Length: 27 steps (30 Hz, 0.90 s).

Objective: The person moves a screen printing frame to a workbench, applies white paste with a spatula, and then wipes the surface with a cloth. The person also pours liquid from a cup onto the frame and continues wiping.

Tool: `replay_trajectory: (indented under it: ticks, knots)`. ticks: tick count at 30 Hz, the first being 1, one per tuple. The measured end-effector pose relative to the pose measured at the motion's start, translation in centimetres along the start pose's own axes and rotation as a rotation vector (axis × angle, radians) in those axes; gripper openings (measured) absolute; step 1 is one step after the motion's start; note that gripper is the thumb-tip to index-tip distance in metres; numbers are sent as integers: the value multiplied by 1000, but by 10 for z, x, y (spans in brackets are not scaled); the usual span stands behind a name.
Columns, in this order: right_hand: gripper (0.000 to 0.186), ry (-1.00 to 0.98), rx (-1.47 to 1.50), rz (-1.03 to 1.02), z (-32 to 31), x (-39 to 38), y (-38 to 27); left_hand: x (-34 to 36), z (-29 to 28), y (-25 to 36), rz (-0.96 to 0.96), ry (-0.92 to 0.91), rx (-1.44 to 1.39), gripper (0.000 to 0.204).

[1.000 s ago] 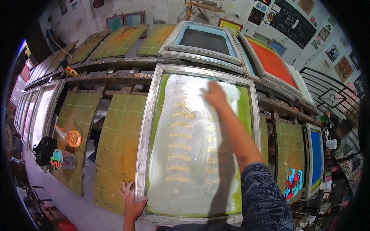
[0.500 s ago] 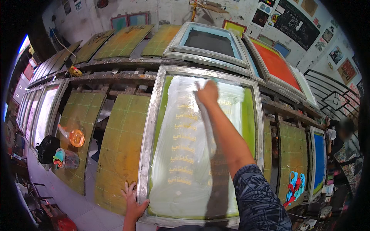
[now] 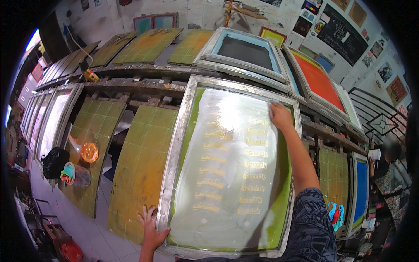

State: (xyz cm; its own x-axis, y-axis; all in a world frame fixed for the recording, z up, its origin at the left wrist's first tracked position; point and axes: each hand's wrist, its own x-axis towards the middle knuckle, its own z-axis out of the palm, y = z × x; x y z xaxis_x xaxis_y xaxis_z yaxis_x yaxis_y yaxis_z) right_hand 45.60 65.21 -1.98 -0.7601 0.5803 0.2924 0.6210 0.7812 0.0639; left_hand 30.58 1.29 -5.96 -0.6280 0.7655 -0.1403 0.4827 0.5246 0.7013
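Observation:
A large silk screen [image 3: 231, 174] in a metal frame lies in front of me. Its mesh is coated with whitish film, and two columns of yellowish lettering show through. My right hand [image 3: 281, 115] is at the far right part of the mesh, its fingers curled. Whatever it may hold is too small and too hidden to name. At the near left corner of the metal frame [image 3: 168, 192], my left hand [image 3: 152, 229] has its fingers spread over the board beside it. Its thumb touches the frame's edge.
Olive printing boards [image 3: 142, 170] line the rack to the left. An orange bowl [image 3: 90, 153], a clear tub [image 3: 78, 174] and a black bag [image 3: 54, 162] sit on one. Behind stand screens with black [image 3: 251, 52] and red [image 3: 316, 81] areas. Another person [image 3: 388, 153] is at far right.
My right hand has moved right across the far part of the mesh, from near its middle to its right side. My left hand stays at the frame's corner. The view has shifted slightly.

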Motion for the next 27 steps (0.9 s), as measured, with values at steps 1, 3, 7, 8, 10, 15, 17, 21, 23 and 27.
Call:
replay_trajectory:
  ticks: [1, 3, 7, 8, 10, 15, 17, 21, 23, 27]
  knots:
    - [29, -4, 10, 40, 1, -2, 8, 1, 0, 0, 1, -3, 6, 66]
    - [27, -8, 31, 121, 4, 0, 15, 4, 0, -1, 6, -9, 20, 66]
    - [22, 38, 393, 168, 18, 34, -43, 5, -5, -1, -1, -29, 23, 65]
    - [23, 21, 612, 250, 12, 48, -84, 4, -4, -1, -1, -23, 37, 65]
    - [18, 104, 455, 16, 7, 73, -131, 6, -4, 3, 6, -22, 49, 65]
    - [10, 136, -32, -450, 19, 98, -105, 5, -2, 5, 7, -20, 56, 63]
    - [11, 81, -115, -467, 16, 89, -83, 3, -2, 3, -19, -15, 31, 62]
    - [12, 29, -102, -366, 8, 54, -24, 1, 1, -1, -21, 4, -1, 60]
    - [13, 112, -141, -343, 4, 34, 3, 2, 1, -5, -20, -7, 5, 60]
    - [13, 67, -105, -94, 1, 12, 37, 3, -1, -1, -22, -14, -2, 60]
